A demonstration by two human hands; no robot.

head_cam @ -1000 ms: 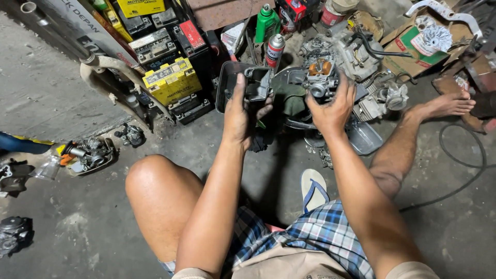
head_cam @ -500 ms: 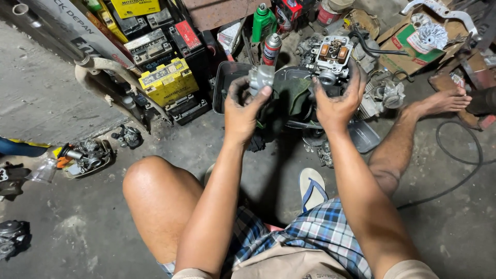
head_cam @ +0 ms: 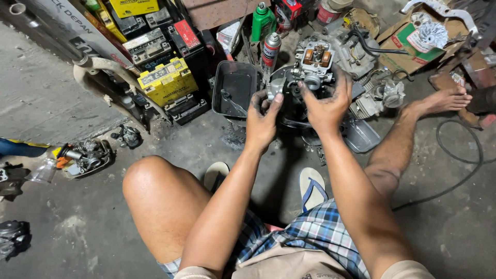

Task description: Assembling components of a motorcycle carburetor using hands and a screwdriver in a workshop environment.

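Both hands grip a grey carburetor: left hand closed around its side, right hand cupping it, above the black tray, turning it for inspection

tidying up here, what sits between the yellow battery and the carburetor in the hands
In the head view, a black rectangular tray lies between the yellow battery and the carburetor, which both hands hold up.

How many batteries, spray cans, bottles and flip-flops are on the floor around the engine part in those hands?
Yellow batteries: 2
Black batteries: 3
Spray cans: 1
Green bottles: 1
Flip-flops: 2
Total: 9
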